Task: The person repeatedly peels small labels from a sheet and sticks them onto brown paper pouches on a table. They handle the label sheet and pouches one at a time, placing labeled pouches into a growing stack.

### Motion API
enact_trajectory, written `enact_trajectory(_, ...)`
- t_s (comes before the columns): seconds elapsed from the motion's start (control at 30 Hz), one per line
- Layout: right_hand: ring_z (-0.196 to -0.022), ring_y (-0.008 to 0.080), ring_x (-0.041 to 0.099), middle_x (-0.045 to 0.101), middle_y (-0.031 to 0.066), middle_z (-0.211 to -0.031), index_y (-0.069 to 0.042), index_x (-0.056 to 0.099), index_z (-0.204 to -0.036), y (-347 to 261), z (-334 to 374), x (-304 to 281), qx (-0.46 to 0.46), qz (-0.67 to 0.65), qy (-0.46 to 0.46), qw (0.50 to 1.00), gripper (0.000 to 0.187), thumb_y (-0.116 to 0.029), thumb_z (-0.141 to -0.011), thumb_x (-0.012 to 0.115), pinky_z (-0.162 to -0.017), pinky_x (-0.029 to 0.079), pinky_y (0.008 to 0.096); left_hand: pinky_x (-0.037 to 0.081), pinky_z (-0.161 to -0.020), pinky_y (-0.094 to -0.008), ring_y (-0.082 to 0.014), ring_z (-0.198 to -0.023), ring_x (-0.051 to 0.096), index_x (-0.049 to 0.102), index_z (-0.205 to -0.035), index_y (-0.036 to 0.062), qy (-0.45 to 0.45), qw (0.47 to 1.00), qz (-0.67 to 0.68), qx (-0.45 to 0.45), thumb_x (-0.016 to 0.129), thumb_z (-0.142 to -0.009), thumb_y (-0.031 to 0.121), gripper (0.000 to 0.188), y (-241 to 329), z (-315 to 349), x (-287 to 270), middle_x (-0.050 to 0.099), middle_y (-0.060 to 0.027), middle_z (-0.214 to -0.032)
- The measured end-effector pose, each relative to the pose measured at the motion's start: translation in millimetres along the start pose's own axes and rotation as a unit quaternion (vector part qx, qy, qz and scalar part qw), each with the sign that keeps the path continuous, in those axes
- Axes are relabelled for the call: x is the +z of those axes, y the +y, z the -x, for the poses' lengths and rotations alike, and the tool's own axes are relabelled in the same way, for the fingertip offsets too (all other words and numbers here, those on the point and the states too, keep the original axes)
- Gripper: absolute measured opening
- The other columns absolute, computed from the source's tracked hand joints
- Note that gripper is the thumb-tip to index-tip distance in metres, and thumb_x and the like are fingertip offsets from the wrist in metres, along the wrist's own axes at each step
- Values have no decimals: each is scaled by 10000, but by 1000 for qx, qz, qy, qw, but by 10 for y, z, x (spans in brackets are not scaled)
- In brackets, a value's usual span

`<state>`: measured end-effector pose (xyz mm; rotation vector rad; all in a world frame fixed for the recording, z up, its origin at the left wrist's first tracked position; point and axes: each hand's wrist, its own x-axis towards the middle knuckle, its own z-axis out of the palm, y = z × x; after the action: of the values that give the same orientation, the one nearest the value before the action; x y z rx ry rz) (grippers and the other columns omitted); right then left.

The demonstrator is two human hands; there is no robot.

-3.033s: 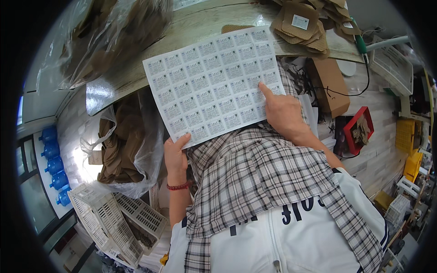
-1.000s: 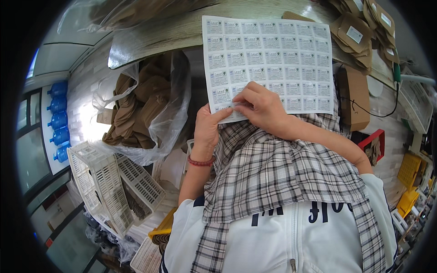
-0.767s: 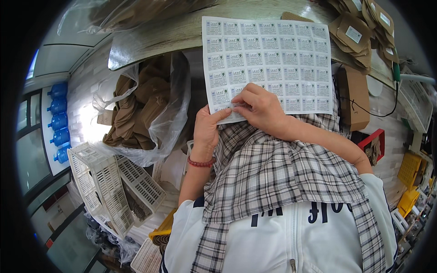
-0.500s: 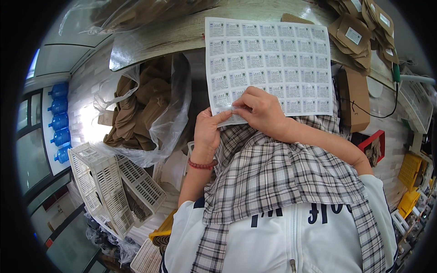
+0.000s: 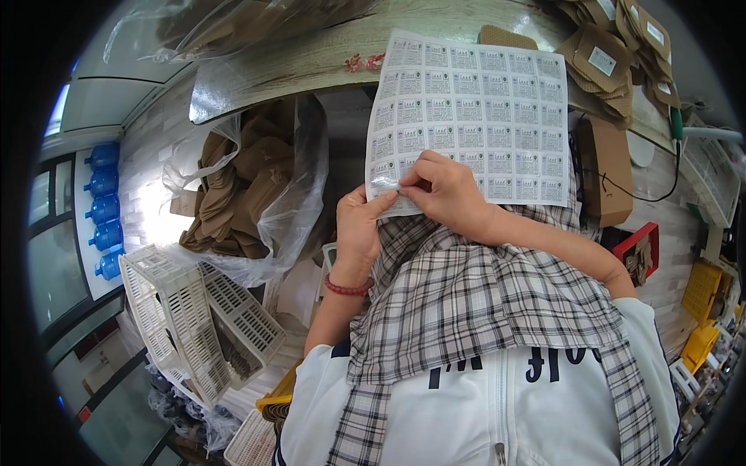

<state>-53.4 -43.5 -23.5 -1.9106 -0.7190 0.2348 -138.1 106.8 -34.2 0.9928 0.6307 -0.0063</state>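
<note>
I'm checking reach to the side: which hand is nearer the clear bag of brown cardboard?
Left. The left hand holds the label sheet at its lower left corner, just right of the bag. The right hand pinches the same corner from farther right.

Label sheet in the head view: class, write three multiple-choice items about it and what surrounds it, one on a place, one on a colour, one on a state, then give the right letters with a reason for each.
1. Where do both hands meet the label sheet?
A. its top edge
B. its lower left corner
C. its right edge

2. What colour is the bracelet on the left wrist?
A. red
B. green
C. white

3. What is the right hand doing?
A. lying flat on the table
B. pinching at a label on the sheet
C. holding a box

Answers: 1 B, the left hand and right hand both grip the lower left corner. 2 A, the beads are red. 3 B, its fingertips pinch at the sheet's lower left labels.
</note>
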Motion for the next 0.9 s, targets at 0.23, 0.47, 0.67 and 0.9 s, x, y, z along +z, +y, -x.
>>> enact_trajectory(0.23, -725, 271, 641, 622, 83, -793, -32, 644, -775, 20, 1, -9, 19, -24, -13, 999, 82, -50, -738, 714, -640, 523, 352, 543, -832, -281, -157, -903, 675, 649, -1090, -76, 7, 999, -41, 5, 622, -851, -84, 241, -7, 36, 34, 699, -125, -1049)
enact_trajectory(0.47, -744, 281, 641, 624, 84, -796, -35, 641, -775, 30, -5, -22, 17, -35, -27, 999, 68, -50, -742, 698, -656, 522, 359, 543, -849, -299, -180, -935, 674, 622, -1113, -75, -6, 998, -64, 17, 605, -846, -112, 270, 20, 45, 71, 689, -138, -1077)
enact_trajectory(0.67, -746, 285, 649, 637, 84, -816, -37, 655, -783, 69, -16, -8, 26, -44, -45, 998, 63, -55, -741, 698, -665, 530, 357, 544, -856, -300, -191, -939, 676, 619, -1118, -80, -1, 997, -74, 24, 611, -842, -115, 279, -48, 7, 0, 688, -143, -1078)
enact_trajectory(0.9, -740, 284, 653, 645, 87, -827, -41, 672, -795, 110, 21, 1, -16, -19, -20, 1000, 65, -69, -749, 710, -660, 532, 357, 550, -855, -295, -172, -912, 675, 623, -1090, -87, 17, 999, -29, -2, 613, -827, -123, 265, 2, 57, 74, 686, -130, -1048)
